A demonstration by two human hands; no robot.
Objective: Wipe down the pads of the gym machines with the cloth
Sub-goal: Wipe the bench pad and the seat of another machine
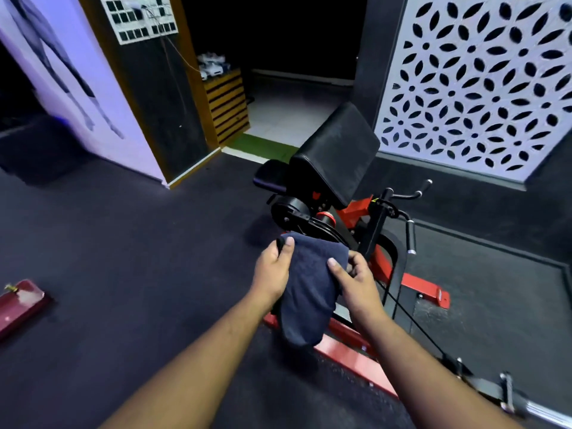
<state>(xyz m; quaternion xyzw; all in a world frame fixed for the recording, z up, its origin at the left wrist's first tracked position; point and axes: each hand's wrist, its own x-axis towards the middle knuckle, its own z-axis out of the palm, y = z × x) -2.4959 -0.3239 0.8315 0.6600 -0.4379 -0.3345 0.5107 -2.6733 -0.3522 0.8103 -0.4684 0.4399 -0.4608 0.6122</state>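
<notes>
A dark blue cloth [309, 289] hangs between both hands in the middle of the view. My left hand [274, 270] grips its upper left edge, thumb on top. My right hand [354, 277] pinches its upper right edge. Beyond the hands stands a red and black gym machine with a large slanted black arm pad [334, 150] and a small black seat pad [270, 178] to its left. The cloth is held in the air in front of the machine and touches neither pad.
The machine's red base frame [424, 292] and black handles [408, 230] lie right of the hands. A bar [526, 404] lies at the lower right. A red object [18, 301] sits on the dark floor at left. A white patterned screen [483, 82] stands behind the machine.
</notes>
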